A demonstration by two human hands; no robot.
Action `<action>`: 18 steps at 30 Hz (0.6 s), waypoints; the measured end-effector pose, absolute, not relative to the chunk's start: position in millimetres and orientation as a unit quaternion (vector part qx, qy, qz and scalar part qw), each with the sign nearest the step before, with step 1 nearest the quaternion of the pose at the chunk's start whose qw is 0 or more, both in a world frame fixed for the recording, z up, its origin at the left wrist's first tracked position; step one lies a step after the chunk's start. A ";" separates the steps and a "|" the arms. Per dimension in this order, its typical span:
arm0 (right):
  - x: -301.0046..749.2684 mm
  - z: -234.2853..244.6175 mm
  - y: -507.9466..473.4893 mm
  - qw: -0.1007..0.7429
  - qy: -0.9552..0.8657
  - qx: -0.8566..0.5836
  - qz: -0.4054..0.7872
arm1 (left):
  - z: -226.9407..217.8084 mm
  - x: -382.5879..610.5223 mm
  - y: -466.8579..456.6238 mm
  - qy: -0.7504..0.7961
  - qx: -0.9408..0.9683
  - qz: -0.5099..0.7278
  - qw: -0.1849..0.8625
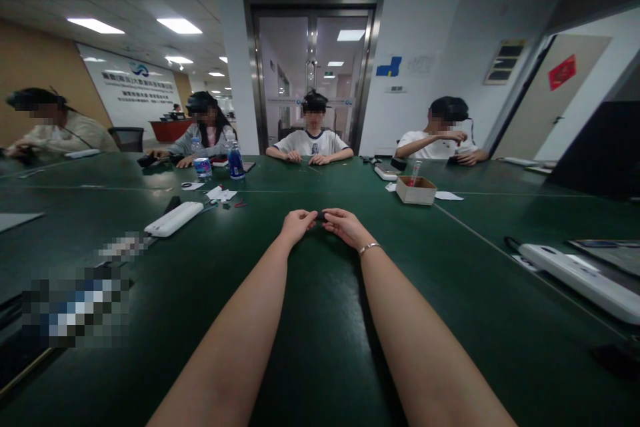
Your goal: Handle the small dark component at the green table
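Note:
Both my arms reach out over the dark green table (320, 320). A small black object (320, 216) sits between my two hands, too small and dark to name its kind. My left hand (299, 225) pinches its left end with thumb and fingers. From the other side my right hand (345, 225) grips the right end, a silvery bracelet (369, 249) round its wrist. Fingers hide most of the object. The hands are close together, at or just above the tabletop.
White power strips (175, 219) lie left and right (580, 280). A cardboard box (416, 191) with a clear tube stands ahead right. Bottles (236, 161), paper scraps (221, 194) and red-handled scissors (241, 203) lie ahead left. Several people wearing headsets sit across the table.

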State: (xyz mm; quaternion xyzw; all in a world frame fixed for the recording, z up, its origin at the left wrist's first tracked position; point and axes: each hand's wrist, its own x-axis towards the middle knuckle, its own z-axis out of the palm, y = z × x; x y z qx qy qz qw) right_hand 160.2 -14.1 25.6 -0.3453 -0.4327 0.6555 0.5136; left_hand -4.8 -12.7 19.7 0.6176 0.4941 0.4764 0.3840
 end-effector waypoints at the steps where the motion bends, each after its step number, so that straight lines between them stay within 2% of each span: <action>1: 160.4 25.2 -13.9 0.513 -0.435 -0.344 0.655 | 20.1 -5.0 -13.0 0.502 0.617 0.471 0.382; 18: 158.2 22.5 -13.1 0.516 -0.473 -0.338 0.629 | 14.1 -7.5 -5.9 0.526 0.600 0.473 0.372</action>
